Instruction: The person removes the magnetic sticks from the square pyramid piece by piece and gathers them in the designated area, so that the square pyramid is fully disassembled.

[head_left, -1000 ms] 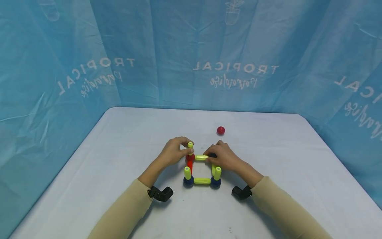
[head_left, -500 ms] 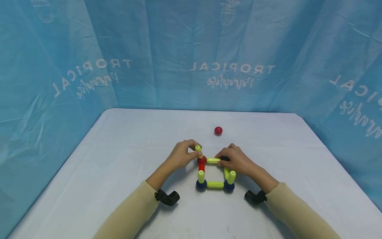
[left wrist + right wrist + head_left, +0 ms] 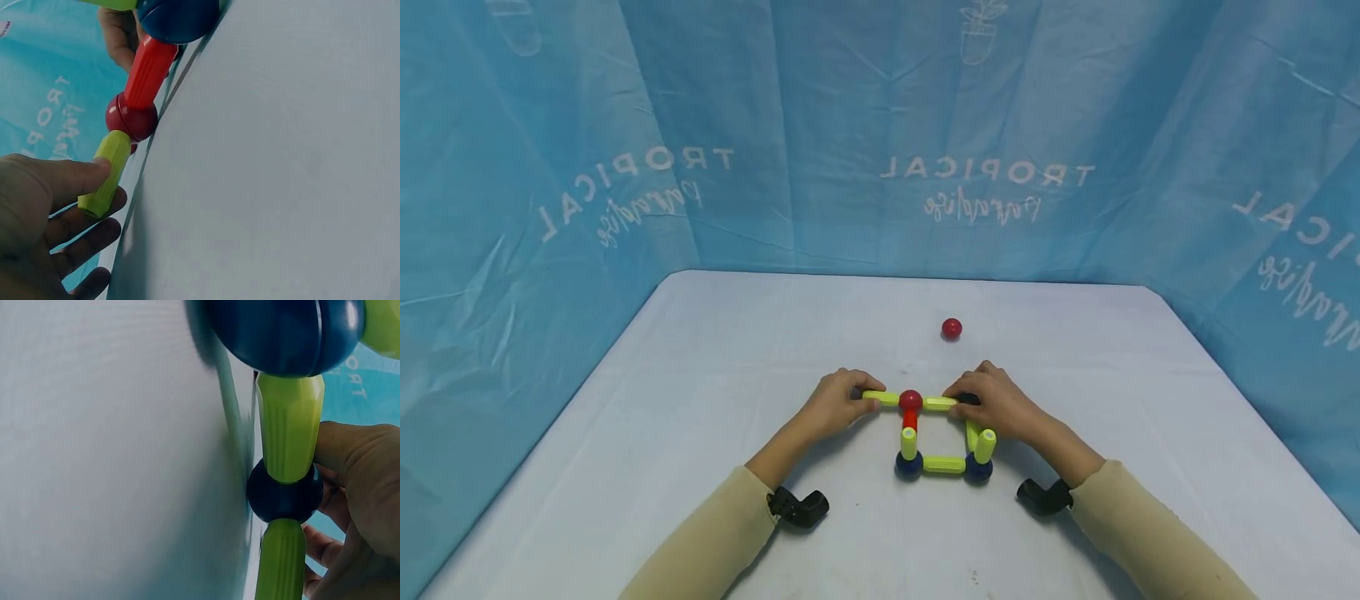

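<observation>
A: A blue curtain [image 3: 820, 100] with mirrored "TROPICAL" lettering hangs behind the white tabletop [image 3: 722, 333]. What sits around the table's middle?

B: A ball-and-rod frame [image 3: 943, 467], roughly square.

A: How much of it is joined?

B: Nearly a whole square, I'd judge. The near-left navy ball [image 3: 908, 467] and near-right navy ball [image 3: 978, 470] are linked by a near lime rod [image 3: 934, 464]; they carry a left upright [image 3: 908, 443] and a right upright [image 3: 985, 447]. A red rod [image 3: 910, 419] runs back to the far-left red ball [image 3: 911, 401]. Opposite, a side lime rod [image 3: 291, 428] reaches the far-right navy ball [image 3: 284, 497]. The far lime rod [image 3: 937, 404] leaves the red ball towards that corner, but the right hand [image 3: 1000, 404] covers the joint, so I can't tell whether it's seated.

A: And the grips?

B: The left hand [image 3: 833, 404] pinches an outer lime rod [image 3: 889, 400] between thumb and fingers; its end touches the far-left red ball and it points sideways, not up. The right hand grasps the far-right navy ball. From that ball another lime rod [image 3: 280, 565] sticks out, hidden in the head view.

A: What's left?

B: Beyond the frame, a loose red ball [image 3: 952, 328] is joined to nothing, and both uprights have bare tops. It looks unfinished to me, though I can't tell the final shape.
</observation>
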A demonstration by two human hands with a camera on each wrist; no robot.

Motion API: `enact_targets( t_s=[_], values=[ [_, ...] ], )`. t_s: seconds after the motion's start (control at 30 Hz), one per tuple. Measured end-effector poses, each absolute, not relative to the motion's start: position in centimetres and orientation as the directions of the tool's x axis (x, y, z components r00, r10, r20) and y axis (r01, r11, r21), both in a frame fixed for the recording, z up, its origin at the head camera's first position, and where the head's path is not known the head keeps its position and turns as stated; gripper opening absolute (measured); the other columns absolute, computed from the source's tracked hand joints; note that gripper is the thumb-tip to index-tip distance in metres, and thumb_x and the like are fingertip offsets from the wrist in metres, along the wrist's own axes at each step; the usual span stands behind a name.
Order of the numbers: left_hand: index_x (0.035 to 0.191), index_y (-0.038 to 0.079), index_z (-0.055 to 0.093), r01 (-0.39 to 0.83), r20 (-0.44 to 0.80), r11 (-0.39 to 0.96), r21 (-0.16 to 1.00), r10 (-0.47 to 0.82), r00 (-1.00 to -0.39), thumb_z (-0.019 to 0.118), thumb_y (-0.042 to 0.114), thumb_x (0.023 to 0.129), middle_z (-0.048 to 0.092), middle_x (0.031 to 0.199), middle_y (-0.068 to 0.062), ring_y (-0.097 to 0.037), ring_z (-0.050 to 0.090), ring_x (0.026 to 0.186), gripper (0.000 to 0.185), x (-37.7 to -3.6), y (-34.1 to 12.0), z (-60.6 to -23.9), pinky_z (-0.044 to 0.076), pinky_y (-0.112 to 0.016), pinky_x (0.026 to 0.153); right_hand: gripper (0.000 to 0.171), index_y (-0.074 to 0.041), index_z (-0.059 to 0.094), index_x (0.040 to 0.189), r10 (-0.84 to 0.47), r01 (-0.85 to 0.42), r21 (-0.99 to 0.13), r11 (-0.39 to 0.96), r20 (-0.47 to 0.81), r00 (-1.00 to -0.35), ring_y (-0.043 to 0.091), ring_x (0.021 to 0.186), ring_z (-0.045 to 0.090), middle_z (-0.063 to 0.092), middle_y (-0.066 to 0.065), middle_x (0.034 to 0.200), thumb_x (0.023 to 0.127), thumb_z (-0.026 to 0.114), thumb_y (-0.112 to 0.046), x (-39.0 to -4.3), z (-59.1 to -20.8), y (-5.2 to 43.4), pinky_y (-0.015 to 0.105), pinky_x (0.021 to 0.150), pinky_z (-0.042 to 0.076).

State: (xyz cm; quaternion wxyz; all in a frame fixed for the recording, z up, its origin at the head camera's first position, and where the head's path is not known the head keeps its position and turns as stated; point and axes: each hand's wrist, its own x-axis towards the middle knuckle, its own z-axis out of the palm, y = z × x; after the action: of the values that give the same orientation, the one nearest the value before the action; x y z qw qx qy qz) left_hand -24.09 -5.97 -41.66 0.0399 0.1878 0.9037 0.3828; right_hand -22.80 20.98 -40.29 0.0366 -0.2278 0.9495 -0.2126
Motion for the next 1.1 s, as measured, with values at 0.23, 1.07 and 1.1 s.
enact_targets(
  t_s=[0.23,1.07,1.1],
  values=[
    [0.104,0.015,0.071,0.355,0.081,0.627,0.694,0.421,-0.903,0.070,0.016,0.084,0.070,0.102,0.001,-0.017,0.056,0.102,0.020,-24.0,-5.0,-41.7,0.043,-0.041,0.094,0.037,-0.018,0.067,0.117,-0.449,-0.405,-0.485,0.775,0.028,-0.893,0.016,0.100,0.047,0.068,-0.005,0.112,0.082,0.072,-0.032,-22.7,-39.9,20.7,0.029,0.079,0.041],
    [0.100,0.017,0.073,0.406,0.116,0.642,0.651,0.444,-0.888,0.073,0.021,0.082,0.071,0.095,0.004,-0.013,0.053,0.088,0.019,-23.7,-3.2,-41.9,0.041,-0.033,0.080,0.034,-0.021,0.068,0.117,-0.460,-0.406,-0.496,0.768,0.016,-0.888,0.015,0.093,0.049,0.069,-0.005,0.107,0.084,0.071,-0.030,-22.6,-40.3,19.4,0.027,0.073,0.040],
    [0.099,0.017,0.073,0.413,0.122,0.647,0.641,0.445,-0.887,0.073,0.022,0.082,0.071,0.095,0.003,-0.012,0.053,0.087,0.018,-23.7,-3.2,-41.9,0.041,-0.033,0.079,0.034,-0.021,0.068,0.117,-0.461,-0.408,-0.495,0.767,0.016,-0.887,0.015,0.093,0.049,0.069,-0.005,0.106,0.084,0.071,-0.030,-22.6,-40.3,19.4,0.027,0.073,0.040]
  ],
)
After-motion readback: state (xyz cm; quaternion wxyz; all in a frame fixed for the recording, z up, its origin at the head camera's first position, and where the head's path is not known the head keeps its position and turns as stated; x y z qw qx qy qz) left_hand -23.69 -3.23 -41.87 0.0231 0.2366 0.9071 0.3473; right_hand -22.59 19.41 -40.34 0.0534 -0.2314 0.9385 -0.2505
